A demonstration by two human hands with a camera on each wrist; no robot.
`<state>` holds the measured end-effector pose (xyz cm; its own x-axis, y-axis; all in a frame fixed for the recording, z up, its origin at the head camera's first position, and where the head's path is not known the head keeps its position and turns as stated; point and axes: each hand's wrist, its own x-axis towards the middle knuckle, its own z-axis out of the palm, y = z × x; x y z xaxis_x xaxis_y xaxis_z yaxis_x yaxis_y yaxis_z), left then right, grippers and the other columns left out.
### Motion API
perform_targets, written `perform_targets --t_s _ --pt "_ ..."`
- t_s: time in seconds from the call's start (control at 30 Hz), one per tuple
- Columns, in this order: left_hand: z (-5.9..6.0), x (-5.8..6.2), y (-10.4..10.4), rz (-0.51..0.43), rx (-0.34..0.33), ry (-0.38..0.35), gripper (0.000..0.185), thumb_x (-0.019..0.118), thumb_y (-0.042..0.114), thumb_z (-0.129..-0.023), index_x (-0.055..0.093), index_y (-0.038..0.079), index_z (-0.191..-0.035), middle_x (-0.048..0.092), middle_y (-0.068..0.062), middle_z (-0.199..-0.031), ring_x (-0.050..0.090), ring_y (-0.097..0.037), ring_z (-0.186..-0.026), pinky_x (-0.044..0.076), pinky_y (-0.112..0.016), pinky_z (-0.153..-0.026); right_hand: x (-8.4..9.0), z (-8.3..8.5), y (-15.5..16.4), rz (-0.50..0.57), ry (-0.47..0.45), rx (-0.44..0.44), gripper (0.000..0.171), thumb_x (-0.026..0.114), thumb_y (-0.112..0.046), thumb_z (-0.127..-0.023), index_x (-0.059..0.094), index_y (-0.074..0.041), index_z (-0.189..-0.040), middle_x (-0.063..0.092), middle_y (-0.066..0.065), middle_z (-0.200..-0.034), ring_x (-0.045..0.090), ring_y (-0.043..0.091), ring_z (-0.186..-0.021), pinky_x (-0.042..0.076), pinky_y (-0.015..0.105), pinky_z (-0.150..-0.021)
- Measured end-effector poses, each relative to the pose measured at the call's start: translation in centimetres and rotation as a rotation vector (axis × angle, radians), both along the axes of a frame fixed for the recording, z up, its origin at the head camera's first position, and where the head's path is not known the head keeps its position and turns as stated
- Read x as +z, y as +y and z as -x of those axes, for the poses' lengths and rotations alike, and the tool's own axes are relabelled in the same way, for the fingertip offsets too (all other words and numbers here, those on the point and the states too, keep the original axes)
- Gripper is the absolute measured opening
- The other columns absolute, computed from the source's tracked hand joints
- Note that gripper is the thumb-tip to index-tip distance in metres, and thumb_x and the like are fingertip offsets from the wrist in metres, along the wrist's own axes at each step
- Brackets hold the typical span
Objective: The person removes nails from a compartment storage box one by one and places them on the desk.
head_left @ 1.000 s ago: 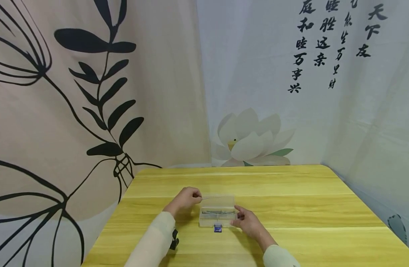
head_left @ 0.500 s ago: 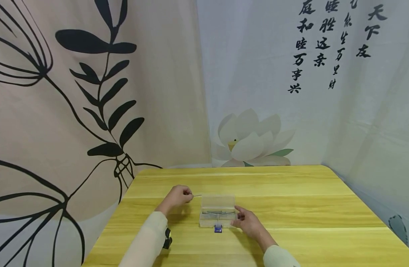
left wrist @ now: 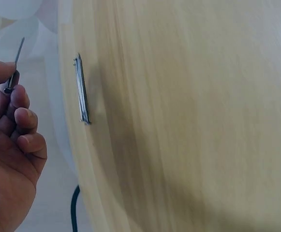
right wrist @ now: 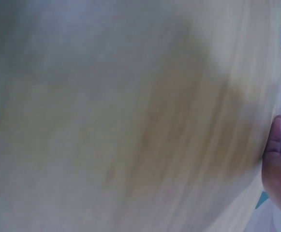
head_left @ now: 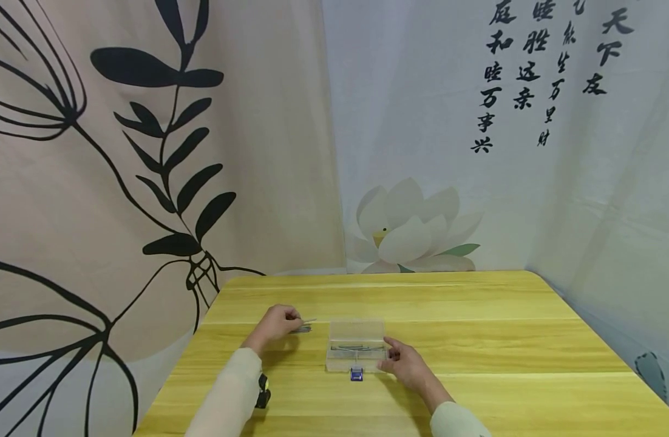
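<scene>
Head view: clear box (head_left: pixel 341 366), lid (head_left: pixel 356 330) open toward 12 o'clock, blue latch (head_left: pixel 357 375) at 6. Loose nails (head_left: pixel 359 348) lie in its rear compartment; front contents unclear. Right hand (head_left: pixel 410 363) at 3 o'clock, thumb and fingers gripping the box's end. Left hand (head_left: pixel 278 323) at 10 o'clock, beside a nail bundle (head_left: pixel 302 330) on the table (head_left: pixel 476 340).

Left wrist: thumb and forefinger pinch one nail (left wrist: pixel 19 54) near its head, tip toward 1 o'clock; bundle at 2 o'clock from the palm. Judged light, stiff, smooth, apt to roll; best held by the shank near the head.

Right wrist: thumb along the box wall at 4 o'clock; other fingers mostly out of frame.
</scene>
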<state>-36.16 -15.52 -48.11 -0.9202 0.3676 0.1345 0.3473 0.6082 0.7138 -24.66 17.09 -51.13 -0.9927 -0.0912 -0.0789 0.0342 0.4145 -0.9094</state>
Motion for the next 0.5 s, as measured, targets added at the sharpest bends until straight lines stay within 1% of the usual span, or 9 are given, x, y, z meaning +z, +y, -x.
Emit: perform_targets --t_s 0.13,0.3,0.5 --pt "-0.1 -0.3 -0.6 -0.005 0.018 -0.014 0.009 0.066 0.008 -0.094 0.072 0.003 -0.089 0.063 0.0 -0.081 0.05 -0.016 -0.072 0.044 -0.033 -0.067 -0.1 0.0 0.0 0.002 0.005 0.0 0.068 0.072 -0.007 -0.09 0.038 0.007 -0.148 0.056 0.015 -0.11 0.051 0.024 -0.095 0.049 0.037 -0.078" --pt "-0.2 -0.7 -1.3 -0.022 0.043 -0.061 0.01 0.066 0.008 -0.095 0.071 0.001 -0.092 0.063 -0.002 -0.083 0.05 -0.017 -0.074 0.044 -0.033 -0.068 -0.2 0.1 -0.1 0.003 0.002 0.005 0.068 0.072 -0.006 -0.09 0.038 0.007 -0.148 0.055 0.014 -0.109 0.05 0.024 -0.094 0.048 0.035 -0.077" --pt "-0.3 -1.0 -1.7 -0.024 0.058 -0.091 0.011 0.066 0.01 -0.096 0.072 0.002 -0.092 0.064 -0.001 -0.085 0.052 -0.017 -0.077 0.045 -0.034 -0.07 -0.4 0.2 0.0 0.0 -0.004 0.005 0.068 0.072 -0.007 -0.09 0.038 0.006 -0.148 0.055 0.014 -0.109 0.05 0.024 -0.095 0.048 0.037 -0.078"
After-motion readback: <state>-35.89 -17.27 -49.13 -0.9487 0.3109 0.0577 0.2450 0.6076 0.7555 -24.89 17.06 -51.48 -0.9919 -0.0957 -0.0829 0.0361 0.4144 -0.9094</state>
